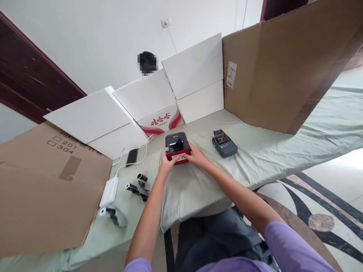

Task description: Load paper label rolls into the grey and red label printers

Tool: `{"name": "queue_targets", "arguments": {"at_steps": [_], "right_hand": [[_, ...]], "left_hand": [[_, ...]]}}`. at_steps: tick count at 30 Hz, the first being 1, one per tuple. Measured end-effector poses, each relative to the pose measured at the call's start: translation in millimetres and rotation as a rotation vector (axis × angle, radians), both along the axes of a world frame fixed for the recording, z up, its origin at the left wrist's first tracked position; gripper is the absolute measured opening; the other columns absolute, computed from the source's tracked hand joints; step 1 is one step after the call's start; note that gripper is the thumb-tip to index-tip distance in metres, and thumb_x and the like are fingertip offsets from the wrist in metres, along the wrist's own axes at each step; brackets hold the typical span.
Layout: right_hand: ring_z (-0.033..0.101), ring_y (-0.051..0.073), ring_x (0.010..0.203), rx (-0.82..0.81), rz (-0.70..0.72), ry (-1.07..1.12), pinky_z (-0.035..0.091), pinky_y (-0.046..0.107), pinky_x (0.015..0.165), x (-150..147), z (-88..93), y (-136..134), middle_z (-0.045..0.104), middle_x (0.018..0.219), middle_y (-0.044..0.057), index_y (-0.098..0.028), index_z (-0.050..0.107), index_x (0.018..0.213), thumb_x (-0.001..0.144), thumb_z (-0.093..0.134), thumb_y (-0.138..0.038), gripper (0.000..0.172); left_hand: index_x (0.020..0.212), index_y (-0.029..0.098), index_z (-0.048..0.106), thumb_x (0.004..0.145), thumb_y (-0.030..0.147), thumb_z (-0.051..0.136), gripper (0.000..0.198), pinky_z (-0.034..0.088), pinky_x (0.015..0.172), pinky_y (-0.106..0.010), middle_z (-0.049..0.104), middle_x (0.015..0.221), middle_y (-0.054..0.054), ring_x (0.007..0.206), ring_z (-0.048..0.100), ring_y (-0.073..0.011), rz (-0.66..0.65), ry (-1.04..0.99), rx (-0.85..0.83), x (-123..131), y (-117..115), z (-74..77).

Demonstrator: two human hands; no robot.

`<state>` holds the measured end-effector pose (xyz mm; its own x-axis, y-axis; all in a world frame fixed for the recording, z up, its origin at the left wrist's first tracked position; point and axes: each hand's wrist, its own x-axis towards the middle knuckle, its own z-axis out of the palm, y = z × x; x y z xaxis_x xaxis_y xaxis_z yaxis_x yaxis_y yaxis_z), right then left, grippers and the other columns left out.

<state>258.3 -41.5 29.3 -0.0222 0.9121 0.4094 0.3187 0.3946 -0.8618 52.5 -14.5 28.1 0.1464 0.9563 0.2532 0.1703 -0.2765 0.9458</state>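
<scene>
A red boxy device with a black top (177, 142) stands on the cloth-covered table in front of me. My left hand (166, 163) is closed on its near left side, the thumb across the front. On its right side my right hand (196, 155) grips it, thumb over the white label on the front face. Fingers behind the sides are partly hidden. Something dark and glossy lies on the lid, too small to make out. Apart to the right rests a dark grey handheld device (225, 143) with a black glossy top part.
Several small black-and-white rolls (141, 178) lie left of my forearm. A white power strip (109, 192), its cable and a dark phone-like slab (132, 157) are beyond them. White panels (144, 92) and cardboard sheets (263, 71) wall the table. Behind the panels shows a person's head (148, 62).
</scene>
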Motion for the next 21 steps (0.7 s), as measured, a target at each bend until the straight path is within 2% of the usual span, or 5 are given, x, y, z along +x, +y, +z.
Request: {"name": "queue_targets", "arguments": {"at_steps": [6, 9, 14, 18, 21], "right_hand": [[0.073, 0.037, 0.116, 0.085, -0.041, -0.142, 0.057, 0.052, 0.105, 105.6, 58.1, 59.7, 0.079, 0.129, 0.012, -0.019, 0.066, 0.140, 0.074, 0.079, -0.022, 0.067], [0.073, 0.033, 0.108, 0.033, -0.049, -0.126, 0.057, 0.051, 0.104, 153.1, 69.7, 97.1, 0.079, 0.125, 0.013, -0.013, 0.069, 0.132, 0.066, 0.080, -0.020, 0.067], [0.072, 0.030, 0.106, -0.058, -0.056, 0.018, 0.057, 0.051, 0.105, 199.5, 47.4, 128.6, 0.080, 0.118, 0.013, -0.011, 0.069, 0.123, 0.061, 0.079, -0.021, 0.063], [0.073, 0.031, 0.109, -0.123, -0.081, 0.102, 0.055, 0.055, 0.109, 208.7, 23.0, 134.3, 0.081, 0.118, 0.013, -0.011, 0.069, 0.121, 0.059, 0.077, -0.022, 0.063], [0.074, 0.033, 0.116, -0.169, -0.066, 0.152, 0.053, 0.059, 0.114, 208.0, 14.6, 134.0, 0.080, 0.125, 0.013, -0.014, 0.068, 0.127, 0.061, 0.077, -0.023, 0.067]], "left_hand": [[0.171, 0.026, 0.025, 0.069, 0.068, 0.092, 0.129, 0.046, 0.127, -0.048, 0.057, 0.162, -0.018, 0.147, 0.060, -0.0336, -0.111, -0.071, 0.168, 105.2, 65.7, 21.6], [0.174, 0.024, 0.015, 0.069, 0.068, 0.093, 0.138, 0.042, 0.129, -0.046, 0.048, 0.170, -0.019, 0.154, 0.053, -0.0341, -0.138, -0.168, 0.195, 159.2, 100.4, 21.7], [0.175, 0.021, 0.015, 0.068, 0.063, 0.096, 0.141, 0.037, 0.132, -0.049, 0.045, 0.172, -0.021, 0.157, 0.047, -0.0369, -0.123, -0.109, 0.139, 211.8, 133.0, 9.1], [0.175, 0.023, 0.018, 0.067, 0.064, 0.096, 0.139, 0.036, 0.133, -0.052, 0.047, 0.170, -0.020, 0.158, 0.046, -0.0384, -0.162, -0.073, 0.117, 227.4, 140.2, -6.9], [0.175, 0.020, 0.014, 0.068, 0.065, 0.095, 0.141, 0.037, 0.132, -0.053, 0.048, 0.169, -0.023, 0.156, 0.049, -0.0380, -0.216, -0.079, 0.083, 226.6, 141.0, -16.7]]}}
